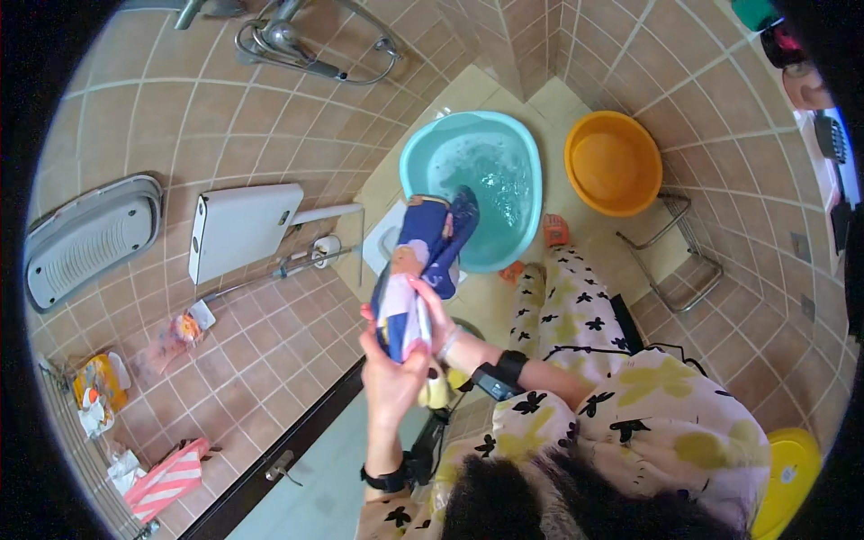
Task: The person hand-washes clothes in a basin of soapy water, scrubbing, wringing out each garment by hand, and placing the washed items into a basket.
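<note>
A navy garment (424,225) with pink, white and other coloured patches is bunched lengthwise between my two hands. My left hand (394,376) grips its near end, fingers wrapped round the fabric. Higher up on the right side of the bundle, my right hand (436,317) is closed on it too. The garment's far part reaches over the near-left rim of a turquoise basin (408,162), and a dark fold hangs there. Soapy water (490,180) with white foam stands in the basin. What kind of garment it is, I cannot make out.
An orange basin (614,164) is right of the turquoise one, beside a metal-framed stool (675,256). A toilet-paper roll (326,250) and a white wall box (245,229) are on the left. Hose and shower fittings (288,45) hang above. A yellow basin (790,481) sits lower right.
</note>
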The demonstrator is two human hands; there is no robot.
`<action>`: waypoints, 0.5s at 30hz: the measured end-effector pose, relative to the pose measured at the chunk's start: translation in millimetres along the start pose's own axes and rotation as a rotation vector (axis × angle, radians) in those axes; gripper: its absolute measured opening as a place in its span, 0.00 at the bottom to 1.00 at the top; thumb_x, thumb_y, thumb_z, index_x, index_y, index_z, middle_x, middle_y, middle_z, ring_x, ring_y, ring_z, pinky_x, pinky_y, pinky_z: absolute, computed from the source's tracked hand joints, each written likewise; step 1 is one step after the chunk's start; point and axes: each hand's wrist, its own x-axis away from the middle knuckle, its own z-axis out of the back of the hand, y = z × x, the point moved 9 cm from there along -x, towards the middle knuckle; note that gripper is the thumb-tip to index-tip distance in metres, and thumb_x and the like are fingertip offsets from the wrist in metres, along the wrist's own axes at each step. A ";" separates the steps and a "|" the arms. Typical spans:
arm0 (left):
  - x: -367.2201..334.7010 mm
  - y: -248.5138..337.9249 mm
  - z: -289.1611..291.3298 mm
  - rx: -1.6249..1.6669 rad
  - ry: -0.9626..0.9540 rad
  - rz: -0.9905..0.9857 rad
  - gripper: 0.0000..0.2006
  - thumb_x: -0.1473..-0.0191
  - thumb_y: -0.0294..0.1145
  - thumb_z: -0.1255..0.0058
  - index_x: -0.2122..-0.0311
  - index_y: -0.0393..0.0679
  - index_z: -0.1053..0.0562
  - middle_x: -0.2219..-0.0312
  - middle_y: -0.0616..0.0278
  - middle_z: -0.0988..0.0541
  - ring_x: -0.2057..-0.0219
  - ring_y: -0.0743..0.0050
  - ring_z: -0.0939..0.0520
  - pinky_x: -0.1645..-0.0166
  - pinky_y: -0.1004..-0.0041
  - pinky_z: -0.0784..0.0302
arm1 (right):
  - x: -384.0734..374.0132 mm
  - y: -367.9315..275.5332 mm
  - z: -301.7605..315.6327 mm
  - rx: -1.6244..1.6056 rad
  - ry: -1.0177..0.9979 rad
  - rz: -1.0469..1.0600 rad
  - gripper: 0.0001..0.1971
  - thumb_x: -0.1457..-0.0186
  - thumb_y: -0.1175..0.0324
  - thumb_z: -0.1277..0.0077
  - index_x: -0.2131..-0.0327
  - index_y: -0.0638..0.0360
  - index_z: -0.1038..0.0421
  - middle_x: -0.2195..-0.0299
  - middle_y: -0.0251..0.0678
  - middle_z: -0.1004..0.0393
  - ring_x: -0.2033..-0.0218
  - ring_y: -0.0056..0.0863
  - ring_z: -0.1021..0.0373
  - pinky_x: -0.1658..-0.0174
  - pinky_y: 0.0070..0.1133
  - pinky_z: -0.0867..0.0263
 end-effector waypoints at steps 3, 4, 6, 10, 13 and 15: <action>-16.6 -16.9 -52.0 0.156 -0.059 0.022 0.31 0.60 0.36 0.45 0.53 0.34 0.46 0.65 0.45 0.28 0.64 0.62 0.25 0.60 0.70 0.30 | 11.7 -39.6 36.1 0.006 0.049 0.091 0.37 0.53 0.43 0.60 0.51 0.68 0.48 0.55 0.55 0.38 0.55 0.44 0.37 0.50 0.33 0.41; -23.3 -21.6 -69.4 0.155 -0.083 0.039 0.32 0.60 0.36 0.45 0.53 0.33 0.47 0.65 0.44 0.29 0.64 0.61 0.25 0.60 0.70 0.30 | 14.8 -54.4 53.3 0.019 0.043 0.116 0.38 0.53 0.42 0.60 0.50 0.69 0.49 0.55 0.56 0.38 0.55 0.45 0.37 0.50 0.34 0.41; -36.3 -37.5 -108.3 0.264 -0.126 0.081 0.33 0.60 0.36 0.44 0.53 0.31 0.48 0.65 0.44 0.29 0.64 0.60 0.25 0.59 0.70 0.30 | 20.1 -80.0 85.8 0.043 0.027 0.158 0.40 0.53 0.42 0.59 0.49 0.69 0.52 0.55 0.59 0.39 0.54 0.47 0.38 0.49 0.35 0.42; -59.6 -86.8 -193.6 0.413 -0.154 0.018 0.36 0.59 0.39 0.44 0.53 0.29 0.50 0.65 0.42 0.29 0.66 0.58 0.24 0.61 0.70 0.30 | 51.5 -119.4 166.9 0.102 0.341 0.249 0.35 0.52 0.38 0.62 0.52 0.60 0.43 0.58 0.49 0.34 0.59 0.42 0.33 0.59 0.33 0.33; -58.7 -132.3 -256.4 0.600 -0.256 0.188 0.36 0.59 0.40 0.44 0.54 0.27 0.50 0.65 0.43 0.30 0.67 0.63 0.25 0.62 0.71 0.29 | 89.7 -144.2 232.5 0.207 0.518 0.290 0.34 0.53 0.38 0.61 0.52 0.58 0.41 0.58 0.45 0.33 0.61 0.38 0.32 0.59 0.30 0.34; -52.7 -145.6 -275.8 0.673 -0.310 0.339 0.35 0.58 0.39 0.44 0.54 0.27 0.50 0.67 0.46 0.30 0.68 0.67 0.26 0.64 0.73 0.29 | 124.7 -165.4 270.5 0.404 0.868 0.414 0.32 0.53 0.39 0.58 0.54 0.55 0.38 0.62 0.37 0.30 0.65 0.32 0.31 0.62 0.25 0.34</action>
